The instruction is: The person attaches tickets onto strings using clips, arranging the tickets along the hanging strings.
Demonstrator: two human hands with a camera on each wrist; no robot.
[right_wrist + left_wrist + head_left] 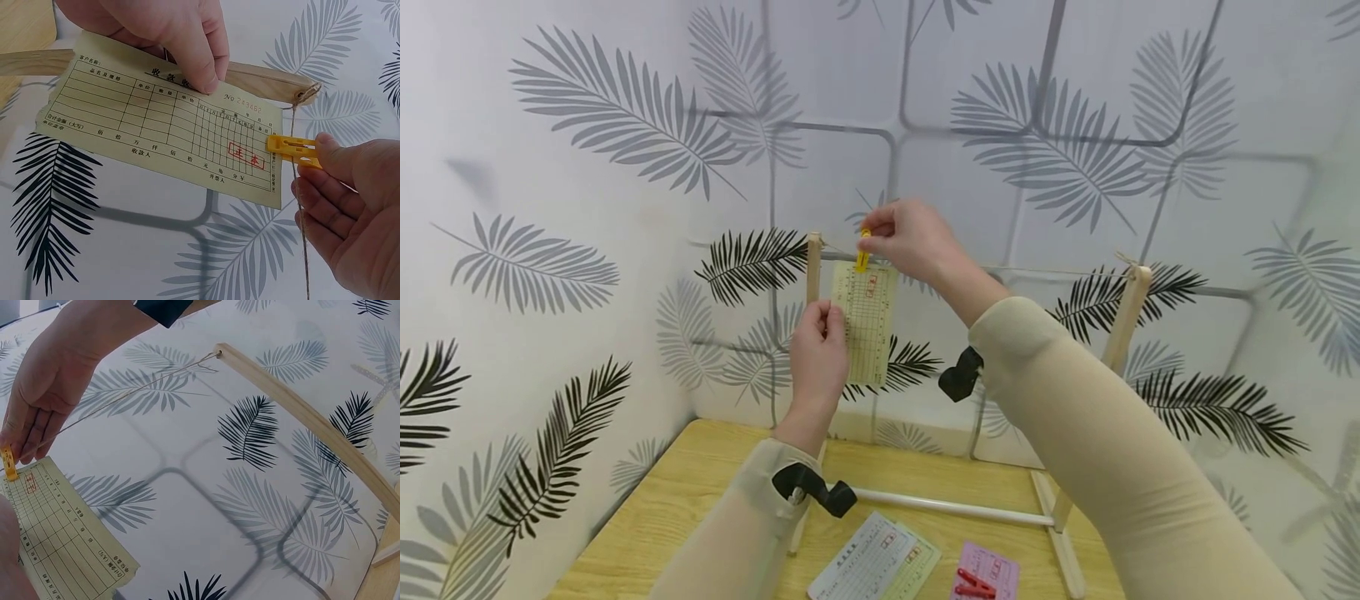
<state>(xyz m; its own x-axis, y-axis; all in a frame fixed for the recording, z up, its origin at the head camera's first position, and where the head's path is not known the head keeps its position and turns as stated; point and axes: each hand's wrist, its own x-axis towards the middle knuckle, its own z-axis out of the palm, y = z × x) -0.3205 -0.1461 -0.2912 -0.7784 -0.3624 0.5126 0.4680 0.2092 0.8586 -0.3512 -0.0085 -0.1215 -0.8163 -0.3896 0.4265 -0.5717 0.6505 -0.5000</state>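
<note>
A yellow-green receipt slip [868, 325] hangs from a thin string [1052, 271] stretched between two wooden posts of a frame [1123, 321]. A yellow clothes peg [864, 250] sits on the slip's top edge at the string. My right hand [871, 237] pinches the peg's tail between thumb and fingers; the right wrist view shows the peg [292, 150] astride the string [302, 237] and the corner of the slip [162, 125]. My left hand [829, 321] pinches the slip's left edge beside the left post, with the thumb [199, 62] on the printed face.
The frame stands on a wooden table [685, 492] close to a leaf-patterned wall. A white rod [955, 507] joins the frame's feet. Near the front edge lie more slips [874, 562] and a pink slip [992, 565] with red pegs [973, 583] on it.
</note>
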